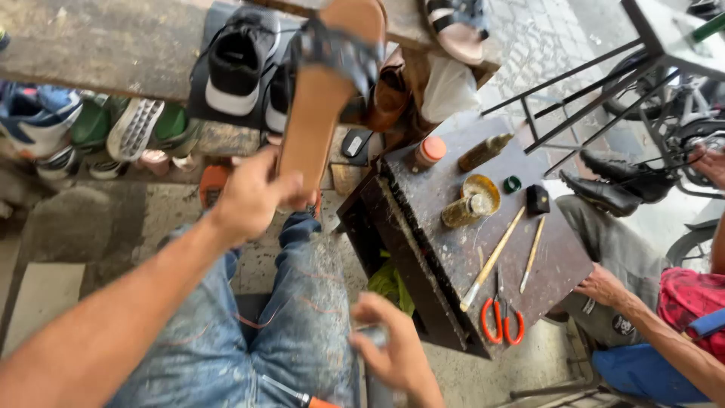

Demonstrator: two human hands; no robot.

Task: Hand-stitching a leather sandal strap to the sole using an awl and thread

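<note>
Tan leather-soled sandal with a dark strap (326, 98) is held up by the left hand (253, 195), fingers clenched round its heel, sole facing the camera. Near the lap, the right hand (393, 351) grasps a small grey object (371, 336). A firm heel grip should keep the sole steady.

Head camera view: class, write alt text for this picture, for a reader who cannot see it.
A person's left hand holds up a tan sandal with a dark strap, sole toward the camera, while the right hand grips a small grey object over jeans-clad knees. Beside them, a dark worktable carries red-handled scissors, brushes and jars; another person's hand rests on its corner.
</note>
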